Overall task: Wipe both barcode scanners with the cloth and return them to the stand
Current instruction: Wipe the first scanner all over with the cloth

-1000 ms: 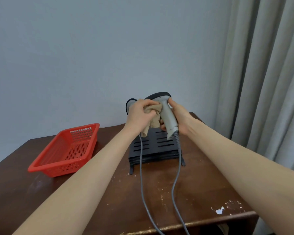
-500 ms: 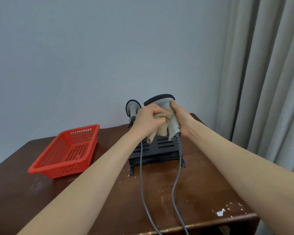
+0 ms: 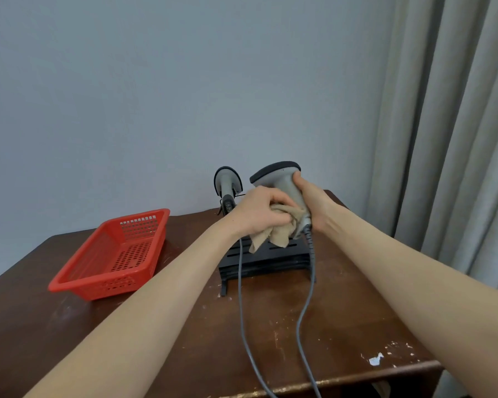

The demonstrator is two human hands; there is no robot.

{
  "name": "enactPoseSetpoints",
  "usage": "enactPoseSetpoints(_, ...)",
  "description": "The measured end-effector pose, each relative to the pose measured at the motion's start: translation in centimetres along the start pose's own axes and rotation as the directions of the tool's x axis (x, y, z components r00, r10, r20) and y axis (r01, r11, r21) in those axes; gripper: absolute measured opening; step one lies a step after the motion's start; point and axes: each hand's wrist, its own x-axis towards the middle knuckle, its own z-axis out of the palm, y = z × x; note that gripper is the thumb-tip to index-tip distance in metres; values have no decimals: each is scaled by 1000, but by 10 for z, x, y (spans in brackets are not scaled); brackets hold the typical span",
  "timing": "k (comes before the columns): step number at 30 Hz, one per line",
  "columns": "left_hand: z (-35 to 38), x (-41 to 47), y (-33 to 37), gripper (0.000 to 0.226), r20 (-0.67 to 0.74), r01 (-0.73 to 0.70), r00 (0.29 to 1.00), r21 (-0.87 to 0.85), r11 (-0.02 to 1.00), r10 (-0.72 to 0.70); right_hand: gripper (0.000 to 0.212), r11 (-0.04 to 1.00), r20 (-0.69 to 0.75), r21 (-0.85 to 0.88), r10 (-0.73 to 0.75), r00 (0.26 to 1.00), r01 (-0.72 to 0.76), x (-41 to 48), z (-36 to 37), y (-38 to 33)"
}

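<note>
Scanner in hand: a grey, smooth-plastic, pistol-shaped barcode scanner [image 3: 282, 182] with a dark rounded head was held upright above the stand, head up and cable end down.
Right hand: the right hand [image 3: 314, 205] gripped the scanner's handle from the right side, fingers curled round it and the thumb lying up along the neck just under the head.
Cloth: a beige, soft, crumpled cloth [image 3: 273, 231] was bunched against the left side of the handle, its loose corners hanging down in front of the stand's top.
Left hand: the left hand [image 3: 259, 208] held the cloth with fingers curled over it, pressing it onto the lower handle; the fingertips were buried in the folds and could not be told apart.
Cloth and fingers: the cloth lay between the left fingers and the grey handle, touching both, just beside the right palm.
Second scanner: another grey scanner with a dark-rimmed oval head [image 3: 227, 182] stood upright at the stand's back left; its lower part was hidden behind the left wrist.
Stand: a black, slatted, sloping plastic stand [image 3: 270, 257] on short feet sat on the table under both hands.
Cables: two thin grey cables [image 3: 305, 311] ran from the scanners over the stand and off the table's near edge.
Table: a dark brown wooden table [image 3: 184, 340], scuffed and flecked with pale chips.
Basket: a red, perforated, rectangular plastic basket [image 3: 112, 254] sat left of the stand, well apart from it.
Backdrop: a plain pale wall and a grey pleated curtain [image 3: 443, 139] on the right.
</note>
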Motion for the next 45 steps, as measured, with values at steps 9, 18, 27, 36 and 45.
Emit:
enactPoseSetpoints(9,-2,4,-2,22,-155,43,986,-71,997,-54,55,1000,15,2,-13,1000,13,3,3,-4)
enactPoseSetpoints(18,-1,8,-3,20,-357,66,929,-94,993,-96,54,1000,23,-12,-17,1000,17,1,6,0)
enactPoseSetpoints(27,-4,13,-7,19,-431,96,892,-116,989,-137,50,999,14,-44,2,1000,-1,4,4,2)
enactPoseSetpoints(36,-3,7,-15,20,-294,74,951,-103,992,-101,52,997,7,-82,9,1000,-8,6,3,1)
enactPoseSetpoints(45,-4,4,-11,23,-155,19,988,-52,998,-27,54,998,24,-57,-15,1000,16,6,4,1)
